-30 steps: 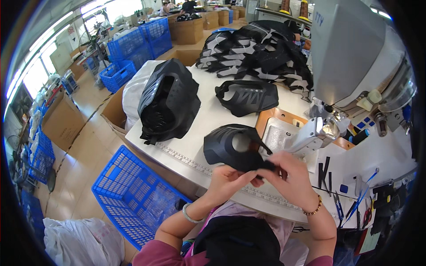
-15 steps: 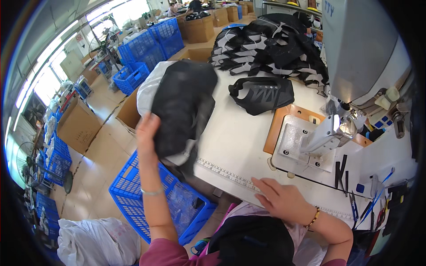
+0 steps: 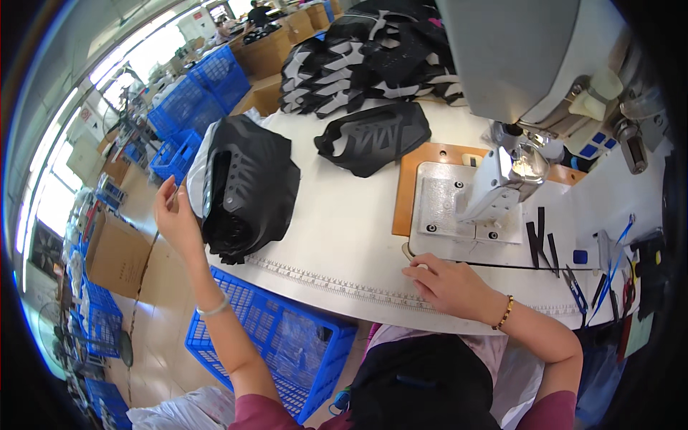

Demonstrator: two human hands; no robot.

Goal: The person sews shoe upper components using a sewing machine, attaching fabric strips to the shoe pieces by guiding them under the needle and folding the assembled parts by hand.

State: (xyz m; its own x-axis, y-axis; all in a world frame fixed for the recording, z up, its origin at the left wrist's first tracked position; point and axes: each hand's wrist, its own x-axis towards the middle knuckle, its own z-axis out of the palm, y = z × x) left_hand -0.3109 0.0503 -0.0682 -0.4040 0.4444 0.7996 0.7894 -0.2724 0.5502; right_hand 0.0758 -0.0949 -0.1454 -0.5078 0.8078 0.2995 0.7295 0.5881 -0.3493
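Observation:
A stack of black shoe uppers stands at the table's left end, with lacing holes showing along its side. My left hand is just left of that stack, fingers loosely bent and apart, nothing seen in them. My right hand rests on the table near the front edge, fingers loosely curled and apart, holding nothing I can see. A single black shoe upper lies farther back, left of the sewing machine.
A printed measuring tape runs along the front edge. Behind are piled black and white pieces. Black strips and scissors lie at right. A blue crate stands below the table's left front.
The black uppers, blurred and beside my left hand before, now stand on the table's left end. My left hand has moved left, away from them. My right hand's fingers have curled more.

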